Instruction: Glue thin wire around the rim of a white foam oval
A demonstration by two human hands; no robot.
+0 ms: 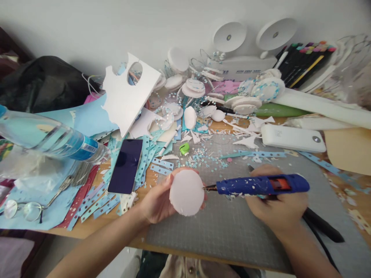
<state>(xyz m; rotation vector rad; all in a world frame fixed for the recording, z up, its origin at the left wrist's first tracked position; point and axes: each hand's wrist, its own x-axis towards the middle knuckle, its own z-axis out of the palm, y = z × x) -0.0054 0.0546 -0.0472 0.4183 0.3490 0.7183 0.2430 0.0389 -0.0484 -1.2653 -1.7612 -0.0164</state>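
My left hand (158, 200) is closed round a pale pink foam disc (187, 192), holding it upright over the front of a grey cutting mat (226, 227). My right hand (275, 204) grips a blue hot glue gun (261, 185) speckled with paper bits. The gun points left and its metal nozzle touches the disc's right edge. A black cord runs from the gun back past my right wrist.
A dark phone (126, 166) lies left of the mat among blue paper strips. A water bottle (49, 137) lies at far left above glasses (21, 210). A white foam board with round cut-outs (127, 92), several foam discs, a white power bank (292, 138) and markers crowd the back.
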